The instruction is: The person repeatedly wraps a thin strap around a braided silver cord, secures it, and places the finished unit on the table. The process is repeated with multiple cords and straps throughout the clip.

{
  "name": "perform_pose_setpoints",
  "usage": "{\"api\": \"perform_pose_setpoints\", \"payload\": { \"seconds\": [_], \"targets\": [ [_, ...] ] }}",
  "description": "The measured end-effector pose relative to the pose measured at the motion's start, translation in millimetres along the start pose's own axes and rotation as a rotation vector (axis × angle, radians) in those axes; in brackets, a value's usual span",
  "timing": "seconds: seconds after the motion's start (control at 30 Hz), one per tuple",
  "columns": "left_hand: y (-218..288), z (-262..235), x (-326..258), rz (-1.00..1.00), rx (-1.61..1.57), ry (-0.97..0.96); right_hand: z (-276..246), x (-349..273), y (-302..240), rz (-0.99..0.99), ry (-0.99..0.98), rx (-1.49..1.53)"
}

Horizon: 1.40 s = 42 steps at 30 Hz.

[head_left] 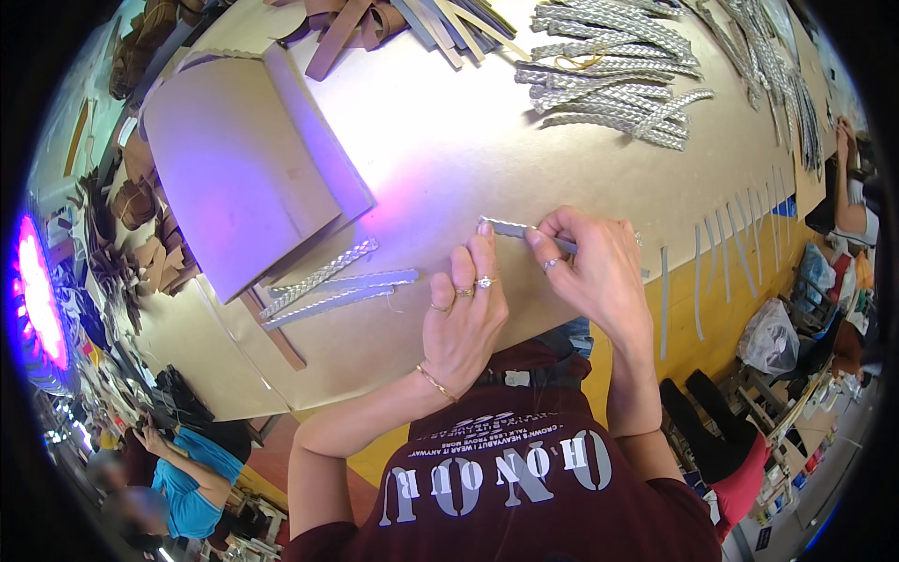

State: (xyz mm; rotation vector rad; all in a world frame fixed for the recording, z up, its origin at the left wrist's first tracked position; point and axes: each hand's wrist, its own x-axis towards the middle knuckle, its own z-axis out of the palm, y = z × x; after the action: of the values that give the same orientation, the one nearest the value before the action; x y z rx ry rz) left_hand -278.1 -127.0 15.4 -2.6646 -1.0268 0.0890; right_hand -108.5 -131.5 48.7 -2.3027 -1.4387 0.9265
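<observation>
Near the table's front edge, both my hands are on a short silver braided strap with a grey strip along it (508, 229). The fingertips of my left hand (465, 298) press on its left end, the other fingers curled. My right hand (597, 270) pinches it between thumb and forefinger, and grey strip shows again past the thumb. What lies under the right palm is hidden. Left of my left hand are braided straps (330, 273) and grey-backed pieces (348, 298) lying side by side.
A bent brown board (239, 155) stands at the left of the table (440, 178). Silver braided straps (609, 75) are heaped at the back. Thin grey strips (664, 304) lie along the right edge. Brown and grey strips (351, 33) are piled at the top. Other people (192, 478) are beyond the table.
</observation>
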Motion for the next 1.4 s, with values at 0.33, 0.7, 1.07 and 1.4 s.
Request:
{"api": "perform_pose_setpoints", "payload": {
  "seconds": [0.33, 0.7, 1.07, 1.4],
  "targets": [
    [14.1, 4.7, -0.6, -0.096, -0.571, -0.026, 2.2, 1.2, 2.0, -0.007, 0.014, -0.004],
    [15.2, 11.0, 0.7, -0.07, -0.605, -0.14, -15.0, -10.4, 19.8, 0.109, -0.04, 0.064],
    [16.0, 9.3, 1.0, -0.057, -0.649, -0.155, -23.3, -9.9, 28.2, 0.078, -0.027, 0.055],
    [28.2, 0.7, 8.3, -0.089, -0.606, -0.146, -21.3, -9.1, 23.8, 0.1, -0.023, -0.02]
  ]
}}
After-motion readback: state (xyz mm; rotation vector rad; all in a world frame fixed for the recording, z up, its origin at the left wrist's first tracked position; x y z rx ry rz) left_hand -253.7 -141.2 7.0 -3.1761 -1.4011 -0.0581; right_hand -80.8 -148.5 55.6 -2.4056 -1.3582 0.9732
